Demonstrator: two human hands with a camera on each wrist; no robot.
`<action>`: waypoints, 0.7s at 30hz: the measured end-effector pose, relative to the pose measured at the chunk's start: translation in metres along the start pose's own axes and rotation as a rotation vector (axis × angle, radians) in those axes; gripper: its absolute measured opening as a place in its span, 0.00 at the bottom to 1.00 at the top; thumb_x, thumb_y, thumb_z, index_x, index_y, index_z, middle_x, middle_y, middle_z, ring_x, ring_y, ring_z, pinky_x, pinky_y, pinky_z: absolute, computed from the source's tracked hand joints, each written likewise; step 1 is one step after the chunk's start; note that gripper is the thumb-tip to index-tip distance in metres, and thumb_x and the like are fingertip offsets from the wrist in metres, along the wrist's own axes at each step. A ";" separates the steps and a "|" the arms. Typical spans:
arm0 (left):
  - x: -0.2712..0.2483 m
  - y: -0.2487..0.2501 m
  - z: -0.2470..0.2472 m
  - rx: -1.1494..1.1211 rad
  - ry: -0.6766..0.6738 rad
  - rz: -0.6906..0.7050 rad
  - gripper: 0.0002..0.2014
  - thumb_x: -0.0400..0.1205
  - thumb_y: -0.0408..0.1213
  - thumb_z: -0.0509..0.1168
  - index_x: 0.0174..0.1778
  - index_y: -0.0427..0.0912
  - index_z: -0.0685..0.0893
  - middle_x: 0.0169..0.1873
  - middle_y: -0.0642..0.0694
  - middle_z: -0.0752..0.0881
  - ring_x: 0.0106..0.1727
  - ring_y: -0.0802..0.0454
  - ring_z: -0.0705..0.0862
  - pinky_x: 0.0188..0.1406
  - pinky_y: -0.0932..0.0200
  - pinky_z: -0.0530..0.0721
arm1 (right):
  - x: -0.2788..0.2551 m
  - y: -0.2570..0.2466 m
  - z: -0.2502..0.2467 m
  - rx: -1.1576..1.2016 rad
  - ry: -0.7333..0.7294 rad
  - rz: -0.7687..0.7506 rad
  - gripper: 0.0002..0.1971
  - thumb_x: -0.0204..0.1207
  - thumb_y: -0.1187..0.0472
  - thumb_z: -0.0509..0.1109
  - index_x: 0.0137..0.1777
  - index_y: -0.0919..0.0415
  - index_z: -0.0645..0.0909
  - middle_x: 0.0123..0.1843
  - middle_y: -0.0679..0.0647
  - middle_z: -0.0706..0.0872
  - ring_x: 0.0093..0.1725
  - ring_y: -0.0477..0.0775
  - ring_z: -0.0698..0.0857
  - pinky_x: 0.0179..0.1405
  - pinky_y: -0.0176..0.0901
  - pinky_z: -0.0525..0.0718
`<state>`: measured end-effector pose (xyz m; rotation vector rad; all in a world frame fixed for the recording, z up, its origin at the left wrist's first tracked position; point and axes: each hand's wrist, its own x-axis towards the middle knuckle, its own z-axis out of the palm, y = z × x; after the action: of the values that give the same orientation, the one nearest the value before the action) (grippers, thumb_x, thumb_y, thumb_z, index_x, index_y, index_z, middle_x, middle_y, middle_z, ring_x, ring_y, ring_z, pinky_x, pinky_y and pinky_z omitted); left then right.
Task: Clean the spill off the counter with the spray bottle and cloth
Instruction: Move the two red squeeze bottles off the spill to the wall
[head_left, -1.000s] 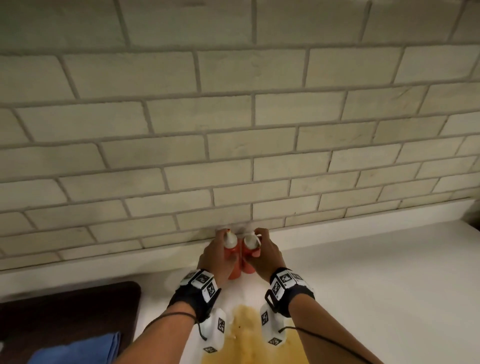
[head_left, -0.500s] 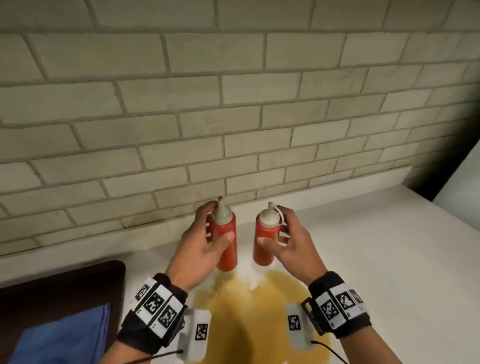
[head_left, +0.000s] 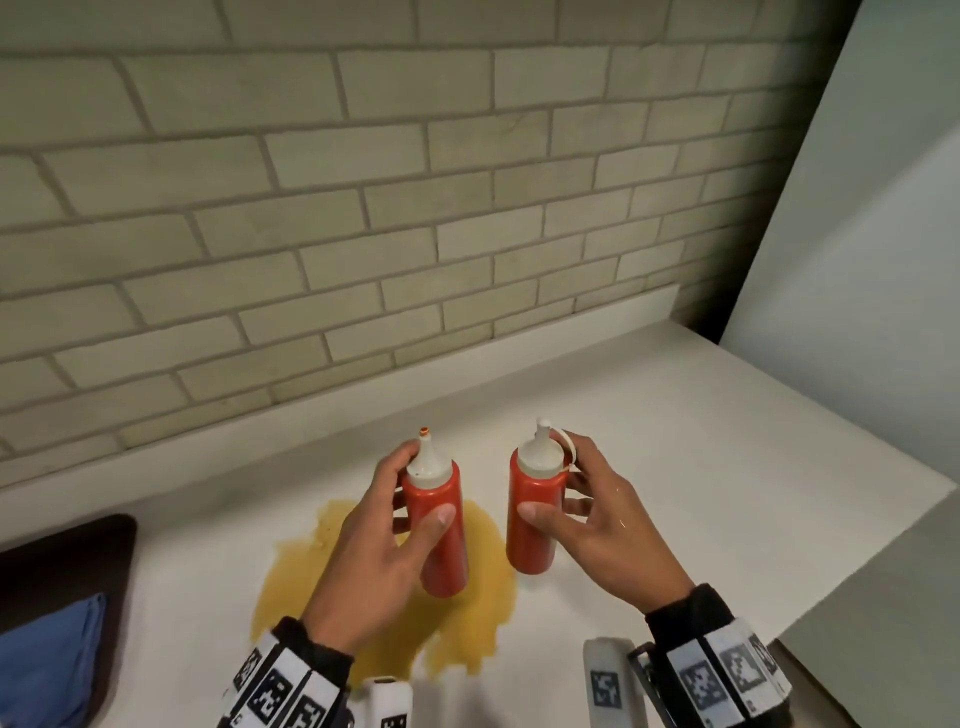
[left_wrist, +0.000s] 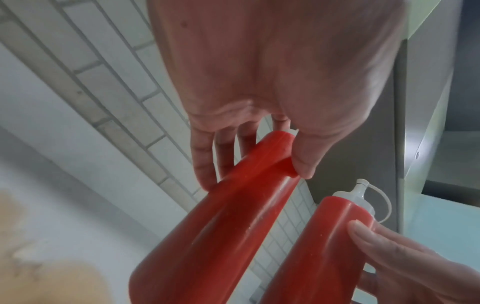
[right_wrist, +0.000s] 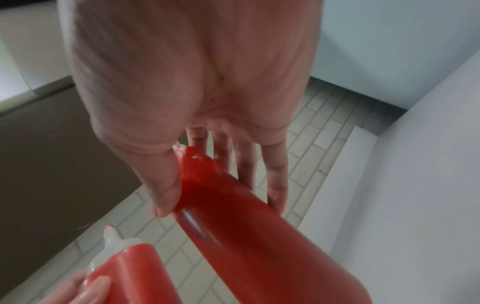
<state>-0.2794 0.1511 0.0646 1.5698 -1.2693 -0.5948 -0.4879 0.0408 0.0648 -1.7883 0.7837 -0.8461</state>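
Observation:
A yellow-brown spill (head_left: 311, 582) spreads over the white counter (head_left: 727, 467). My left hand (head_left: 374, 540) grips a red squeeze bottle (head_left: 436, 525) with a white nozzle, held above the spill; the same bottle (left_wrist: 221, 226) fills the left wrist view, between thumb and fingers. My right hand (head_left: 587, 525) holds a second red squeeze bottle (head_left: 535, 509), capped, just right of the spill; this bottle (right_wrist: 259, 236) crosses the right wrist view. A blue cloth (head_left: 47, 670) lies at the lower left. No spray bottle is in view.
A dark mat or board (head_left: 62, 561) lies under the blue cloth at the left. A brick-tile wall (head_left: 363, 208) backs the counter. A pale panel or cabinet side (head_left: 857, 234) closes off the right end. The counter's front edge (head_left: 857, 587) runs at lower right.
Both hands have lifted the two red bottles away from the wall and brought them toward me, apart from each other. The view has swung right and down, showing more of the spill.

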 end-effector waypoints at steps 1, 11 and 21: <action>-0.003 0.003 0.011 0.001 -0.006 -0.012 0.29 0.80 0.48 0.70 0.67 0.84 0.65 0.64 0.67 0.82 0.64 0.65 0.82 0.61 0.60 0.83 | -0.006 0.004 -0.010 -0.002 0.002 0.005 0.31 0.75 0.58 0.78 0.72 0.35 0.69 0.62 0.33 0.84 0.65 0.41 0.83 0.58 0.37 0.83; -0.018 0.026 0.111 0.021 -0.043 -0.080 0.28 0.82 0.43 0.69 0.67 0.79 0.65 0.64 0.67 0.81 0.63 0.69 0.82 0.59 0.65 0.82 | -0.050 0.043 -0.103 -0.010 0.014 0.039 0.29 0.75 0.56 0.78 0.71 0.35 0.71 0.63 0.37 0.84 0.64 0.44 0.83 0.62 0.45 0.84; 0.016 0.040 0.170 0.016 -0.087 -0.042 0.28 0.82 0.40 0.69 0.69 0.74 0.65 0.65 0.67 0.80 0.63 0.69 0.82 0.55 0.76 0.80 | -0.047 0.071 -0.155 -0.030 0.044 0.071 0.29 0.75 0.53 0.78 0.71 0.31 0.69 0.63 0.35 0.84 0.65 0.41 0.82 0.60 0.37 0.83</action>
<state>-0.4339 0.0725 0.0376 1.6016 -1.3115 -0.6879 -0.6511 -0.0204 0.0334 -1.7624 0.8877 -0.8333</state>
